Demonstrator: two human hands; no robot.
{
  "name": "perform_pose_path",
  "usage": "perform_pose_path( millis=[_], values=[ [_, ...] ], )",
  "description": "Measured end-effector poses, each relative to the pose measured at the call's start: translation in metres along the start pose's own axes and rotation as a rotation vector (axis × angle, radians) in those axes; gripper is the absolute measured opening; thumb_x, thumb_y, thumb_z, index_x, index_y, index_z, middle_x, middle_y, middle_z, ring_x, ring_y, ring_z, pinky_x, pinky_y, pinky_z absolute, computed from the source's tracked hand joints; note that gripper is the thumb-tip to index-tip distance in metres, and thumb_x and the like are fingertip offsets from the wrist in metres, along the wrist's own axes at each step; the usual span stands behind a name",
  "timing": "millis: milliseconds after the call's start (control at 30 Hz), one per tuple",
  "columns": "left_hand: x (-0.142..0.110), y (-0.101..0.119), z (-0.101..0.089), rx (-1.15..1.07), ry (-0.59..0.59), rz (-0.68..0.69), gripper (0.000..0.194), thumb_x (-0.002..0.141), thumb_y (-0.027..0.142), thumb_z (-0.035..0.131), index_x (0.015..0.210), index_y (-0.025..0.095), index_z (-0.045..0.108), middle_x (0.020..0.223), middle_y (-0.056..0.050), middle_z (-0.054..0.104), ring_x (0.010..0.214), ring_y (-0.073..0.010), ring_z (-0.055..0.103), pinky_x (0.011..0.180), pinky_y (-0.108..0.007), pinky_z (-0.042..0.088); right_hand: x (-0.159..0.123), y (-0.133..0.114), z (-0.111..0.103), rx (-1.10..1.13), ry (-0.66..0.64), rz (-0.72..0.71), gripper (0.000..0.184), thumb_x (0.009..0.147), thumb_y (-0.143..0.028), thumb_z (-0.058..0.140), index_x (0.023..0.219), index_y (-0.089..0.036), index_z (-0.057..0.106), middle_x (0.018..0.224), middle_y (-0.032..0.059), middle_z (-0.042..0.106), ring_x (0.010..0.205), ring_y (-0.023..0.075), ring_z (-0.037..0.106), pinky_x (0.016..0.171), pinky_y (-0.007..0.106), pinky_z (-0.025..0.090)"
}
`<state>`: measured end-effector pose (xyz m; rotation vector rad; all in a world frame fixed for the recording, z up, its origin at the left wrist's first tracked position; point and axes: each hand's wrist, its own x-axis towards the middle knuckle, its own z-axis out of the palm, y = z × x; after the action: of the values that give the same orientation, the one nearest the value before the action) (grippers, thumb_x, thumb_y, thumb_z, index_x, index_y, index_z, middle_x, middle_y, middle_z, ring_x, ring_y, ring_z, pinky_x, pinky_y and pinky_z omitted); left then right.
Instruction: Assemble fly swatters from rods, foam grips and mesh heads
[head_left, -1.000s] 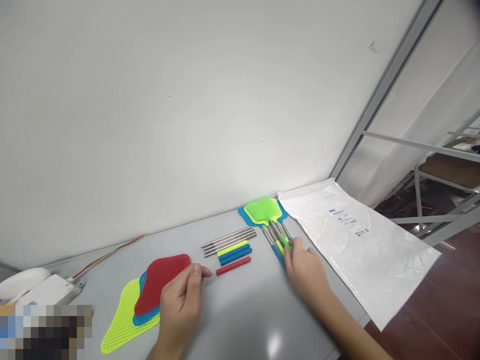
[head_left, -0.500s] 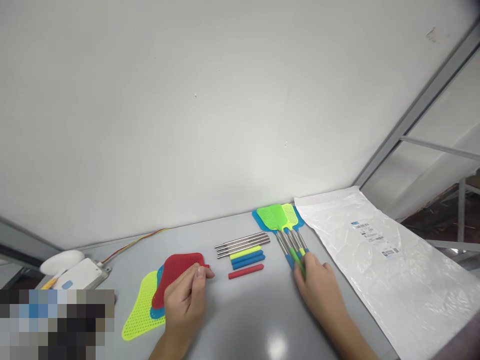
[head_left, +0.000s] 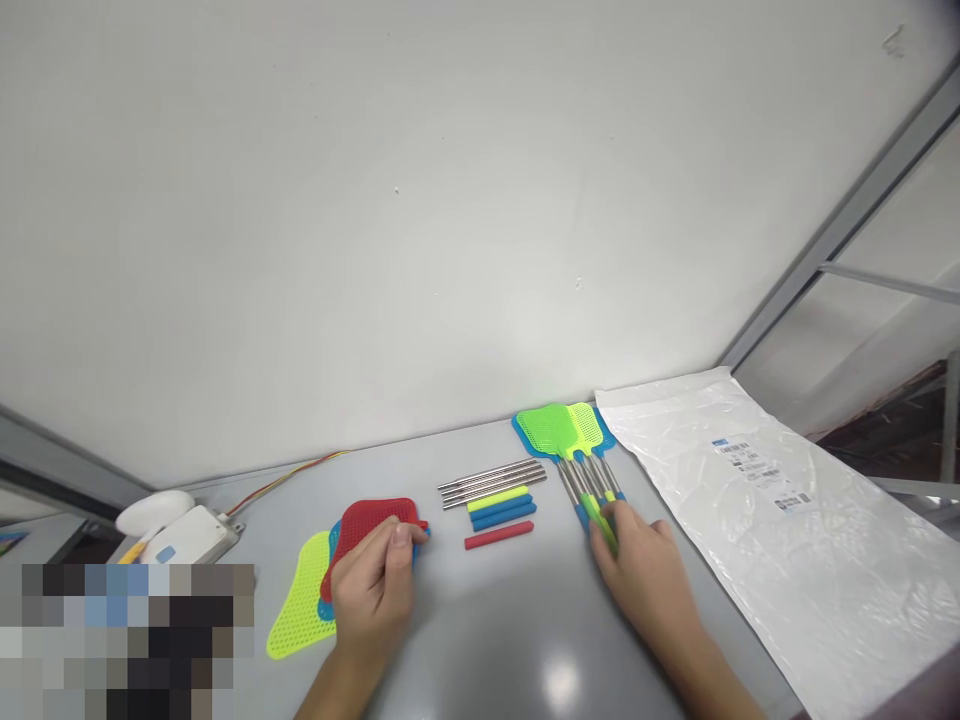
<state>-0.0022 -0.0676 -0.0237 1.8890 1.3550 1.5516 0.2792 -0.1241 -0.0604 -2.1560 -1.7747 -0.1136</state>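
My left hand (head_left: 371, 595) is closed on the red mesh swatter head (head_left: 366, 525), which lies on top of a blue head and a yellow head (head_left: 296, 600) on the grey table (head_left: 480, 640). My right hand (head_left: 637, 570) rests on the handles of several assembled fly swatters (head_left: 562, 435), fingers curled over the green handle. Between the hands lie several steel rods (head_left: 491, 478), a yellow grip (head_left: 498, 497), two blue grips (head_left: 502, 512) and a red grip (head_left: 498, 536).
A large clear plastic bag (head_left: 772, 510) with a label lies at the right of the table. A white device (head_left: 184, 535) with red and yellow wires sits at the left by the wall. Metal shelving stands at the far right.
My left hand has closed over the red swatter head and drawn it slightly toward me. My right hand stays on the swatter handles. The camera has shifted, so everything sits further right.
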Motion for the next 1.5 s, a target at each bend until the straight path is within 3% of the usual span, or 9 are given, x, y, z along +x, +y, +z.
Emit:
perform_pose_path(
  millis=[300,433,600,733,900,1100,1300,1400,1500],
  values=[
    [0.003,0.0,-0.007,0.139,-0.073,0.111,0.032,0.093,0.027,0.04,0.068,0.018,0.058,0.054,0.001,0.047,0.049,-0.0116,0.044,0.051,-0.024,0.038,-0.002,-0.004,-0.007,0.036,0.029,-0.004,0.027,0.095,-0.042,0.04,0.092,-0.018,0.052,0.081,0.0061,0.07,0.063,0.021,0.061,0.072,0.034,0.03],
    [0.012,-0.006,-0.028,0.304,-0.188,0.109,0.032,0.093,0.027,0.04,0.068,0.018,0.057,0.059,0.0,0.053,0.056,-0.0122,0.049,0.059,-0.025,0.039,-0.005,0.0,-0.005,0.035,0.032,-0.041,0.028,0.094,-0.044,0.042,0.091,-0.018,0.053,0.073,0.0045,0.069,0.055,0.0198,0.058,0.073,0.035,0.032],
    [0.019,-0.02,-0.064,0.481,-0.143,-0.036,0.023,0.093,0.03,0.042,0.084,0.019,0.06,0.08,-0.003,0.062,0.078,-0.0184,0.054,0.075,-0.03,0.041,-0.009,0.003,-0.005,0.043,0.05,-0.11,0.028,0.092,-0.046,0.044,0.092,-0.02,0.055,0.071,0.0031,0.067,0.054,0.0201,0.053,0.072,0.036,0.034],
    [0.016,-0.021,-0.068,0.538,-0.194,-0.018,0.018,0.09,0.03,0.049,0.092,0.021,0.064,0.094,-0.005,0.063,0.095,-0.0229,0.051,0.086,-0.037,0.04,-0.003,-0.011,-0.013,0.073,-0.034,-0.289,0.023,0.093,-0.042,0.044,0.088,-0.022,0.055,0.079,0.0019,0.068,0.061,0.02,0.054,0.072,0.034,0.034],
    [0.007,-0.009,-0.052,0.527,-0.374,0.017,0.016,0.09,0.029,0.052,0.099,0.024,0.064,0.106,-0.005,0.059,0.103,-0.0243,0.047,0.088,-0.042,0.038,0.025,-0.055,-0.024,0.055,-0.17,-0.566,0.024,0.097,-0.03,0.036,0.088,-0.021,0.057,0.082,0.0016,0.066,0.065,0.0172,0.055,0.07,0.033,0.033],
    [0.0,0.002,-0.036,0.465,-0.423,0.104,0.014,0.09,0.026,0.051,0.097,0.023,0.064,0.107,-0.006,0.058,0.102,-0.023,0.047,0.088,-0.041,0.039,0.058,-0.089,-0.035,-0.014,-0.218,-0.636,0.022,0.093,-0.024,0.04,0.082,-0.021,0.059,0.084,0.0032,0.067,0.071,0.0182,0.057,0.07,0.032,0.034],
    [-0.016,0.022,0.002,0.372,-0.559,0.276,0.02,0.094,0.023,0.042,0.088,0.02,0.062,0.095,-0.007,0.059,0.089,-0.0208,0.05,0.075,-0.036,0.042,0.039,-0.036,-0.034,0.008,-0.093,-0.344,0.024,0.094,-0.034,0.039,0.082,-0.022,0.057,0.075,0.0024,0.067,0.063,0.0186,0.058,0.064,0.031,0.034],
    [-0.03,0.038,0.031,0.269,-0.665,0.35,0.02,0.093,0.021,0.041,0.086,0.019,0.06,0.093,-0.007,0.057,0.087,-0.0195,0.052,0.076,-0.033,0.044,0.028,-0.005,-0.029,-0.055,-0.066,-0.137,0.027,0.092,-0.04,0.041,0.079,-0.022,0.057,0.065,0.0019,0.064,0.054,0.019,0.057,0.057,0.03,0.031],
    [-0.048,0.055,0.065,0.217,-0.758,0.383,0.013,0.091,0.024,0.046,0.088,0.019,0.057,0.094,-0.008,0.056,0.088,-0.0206,0.052,0.079,-0.035,0.045,0.027,0.004,-0.027,-0.073,-0.083,-0.085,0.029,0.09,-0.045,0.043,0.082,-0.021,0.058,0.064,0.0024,0.065,0.055,0.0195,0.06,0.056,0.029,0.031]
  ],
)
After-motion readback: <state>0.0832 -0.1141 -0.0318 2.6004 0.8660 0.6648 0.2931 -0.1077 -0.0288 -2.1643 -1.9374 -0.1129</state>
